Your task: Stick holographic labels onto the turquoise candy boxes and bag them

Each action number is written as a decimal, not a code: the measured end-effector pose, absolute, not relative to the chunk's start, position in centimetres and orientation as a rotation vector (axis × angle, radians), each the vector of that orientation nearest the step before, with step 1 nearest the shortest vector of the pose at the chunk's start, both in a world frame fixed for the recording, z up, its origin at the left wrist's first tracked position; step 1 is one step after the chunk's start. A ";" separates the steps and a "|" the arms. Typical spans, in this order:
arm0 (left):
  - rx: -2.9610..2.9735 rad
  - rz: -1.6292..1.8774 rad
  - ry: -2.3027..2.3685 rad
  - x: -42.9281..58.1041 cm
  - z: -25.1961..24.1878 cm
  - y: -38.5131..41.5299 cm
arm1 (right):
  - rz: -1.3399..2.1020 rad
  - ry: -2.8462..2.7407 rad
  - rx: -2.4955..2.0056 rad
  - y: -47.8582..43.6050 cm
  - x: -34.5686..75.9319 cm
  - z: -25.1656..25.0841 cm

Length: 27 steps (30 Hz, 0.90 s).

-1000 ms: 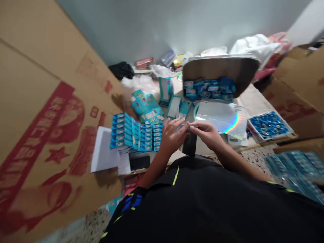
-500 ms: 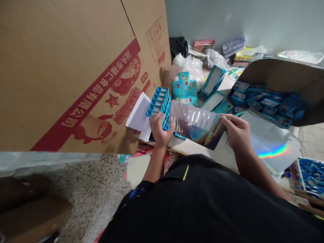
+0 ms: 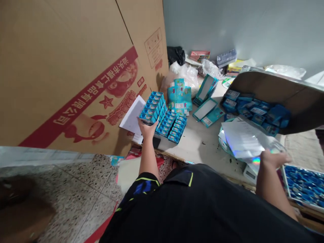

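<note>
My left hand [image 3: 147, 130] is closed around the near end of a filled display tray [image 3: 153, 105] of small blue packs, thumb along its right side. The tray looks slightly raised and tilted above similar rows [image 3: 167, 124], with another filled tray [image 3: 178, 130] to the right. Over on the right, my right hand [image 3: 274, 159] has its fingers bent together at the near right corner of shiny, see-through plastic sheets [image 3: 244, 140]. A rainbow glint shows beside the thumb. The fingertips are partly blurred.
A tall cardboard carton [image 3: 83, 74] stands at the left. An open box [image 3: 301, 111] of loose blue packs lies at the right, above a tray [image 3: 303, 184] of round blue pieces. Flattened teal cartons [image 3: 179, 96] and folded teal boxes [image 3: 207, 87] lie toward the wall.
My right hand has moved right with the clear sheet, away from the front of the blue packs. My left hand has shifted left and taken hold of the filled tray.
</note>
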<state>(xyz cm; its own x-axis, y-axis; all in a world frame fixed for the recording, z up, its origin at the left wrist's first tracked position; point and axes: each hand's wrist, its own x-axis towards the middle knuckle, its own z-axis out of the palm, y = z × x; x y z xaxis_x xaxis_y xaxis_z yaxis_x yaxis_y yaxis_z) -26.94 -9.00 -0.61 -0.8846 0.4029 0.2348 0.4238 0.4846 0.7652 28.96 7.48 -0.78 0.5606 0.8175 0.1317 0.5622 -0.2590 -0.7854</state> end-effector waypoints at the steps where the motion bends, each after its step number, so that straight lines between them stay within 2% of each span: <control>1: -0.802 -1.359 -2.696 -27.3 -0.6 -9.1 | 0.260 -1.131 -2.017 7.7 28.4 -0.8; 3: -0.857 -1.274 -2.705 -27.8 -0.7 -9.4 | 0.198 -1.255 -1.965 9.2 24.9 -0.8; 4: -0.859 -1.239 -2.708 -28.0 -0.8 -9.5 | 0.284 -1.406 -1.835 10.2 21.9 -0.7; 7: -0.870 -1.158 -2.685 -28.2 -1.2 -9.8 | 0.643 -1.707 -1.490 13.4 8.6 -0.2; 9: -0.898 -1.126 -2.634 -28.2 -1.6 -10.0 | 1.126 -1.803 -1.104 14.7 -2.1 0.5; 11: -0.928 -1.106 -2.591 -28.4 -2.0 -10.2 | 1.452 -1.781 -0.898 15.2 -12.0 1.2; 13: -0.965 -1.097 -2.565 -28.7 -2.2 -10.3 | 1.663 -1.752 -0.866 14.8 -19.6 1.7; 15: -1.012 -1.103 -2.544 -29.0 -2.3 -10.5 | 1.713 -1.758 -0.859 13.9 -24.1 1.8; 19: -1.090 -1.142 -2.475 -28.4 -1.9 -11.3 | 1.675 -1.739 -0.886 12.3 -24.9 1.7; 23: -1.187 -1.261 -2.372 -24.1 -1.7 -13.2 | 1.566 -1.682 -0.878 11.0 -19.4 1.1; 27: -1.279 -1.480 -2.460 -19.0 -4.2 -14.9 | 1.425 -1.560 -1.023 9.5 -13.0 -2.1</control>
<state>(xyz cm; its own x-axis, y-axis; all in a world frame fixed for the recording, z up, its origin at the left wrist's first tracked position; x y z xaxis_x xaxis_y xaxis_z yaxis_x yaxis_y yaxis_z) -18.97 -14.89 -4.23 -0.6690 0.6376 0.3819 0.6362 0.2257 0.7377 -12.96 9.46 -2.08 -0.3779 0.9255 0.0239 0.0592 0.0499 -0.9970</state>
